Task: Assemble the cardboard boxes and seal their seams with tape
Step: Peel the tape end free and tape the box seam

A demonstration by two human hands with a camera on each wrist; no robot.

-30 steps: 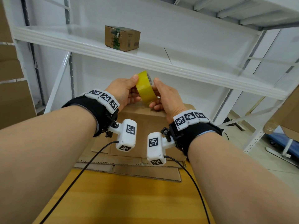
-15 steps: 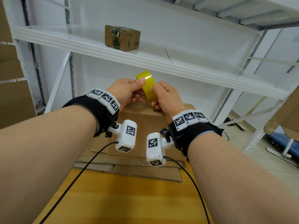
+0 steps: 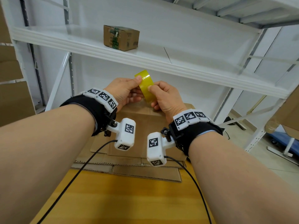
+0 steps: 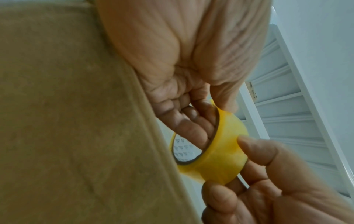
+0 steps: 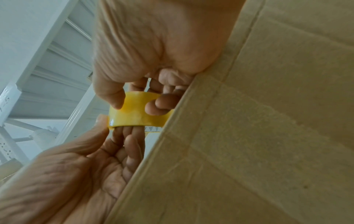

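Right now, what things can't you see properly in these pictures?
- The loose end of the tape roll: not visible in any view; the left hand and right hand cover parts of it.
- Print on the small box on the shelf: head view, too small to read.
- The cardboard box on the table: head view, wrists and cameras hide its middle; wrist views show only a blurred surface.

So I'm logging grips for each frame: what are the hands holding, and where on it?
Both hold the yellow tape roll. The left hand has fingers through its core, thumb on the outer band; the right hand pinches the outer band.
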